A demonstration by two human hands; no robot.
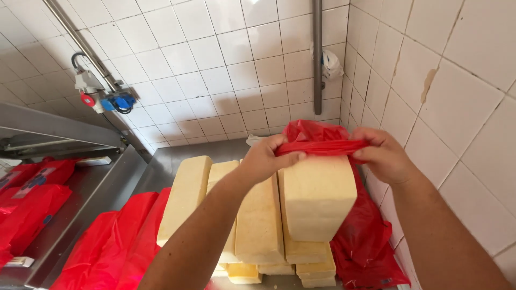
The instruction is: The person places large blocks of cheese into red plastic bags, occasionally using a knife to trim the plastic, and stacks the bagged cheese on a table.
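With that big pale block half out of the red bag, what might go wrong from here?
1. The pale block hangs from the red bag, which the left hand and right hand grip only by its stretched edge. The thin plastic might tear or slip, dropping the block.
2. A falling block would likely strike the upright blocks beside and below it and could topple them.
3. The tiled wall sits close to the right hand, leaving little room to move.

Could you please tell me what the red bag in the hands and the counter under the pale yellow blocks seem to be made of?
Red bag: thin glossy plastic film, judging by its wrinkles and shine. Grey counter: probably brushed stainless steel, given its dull metallic sheen.
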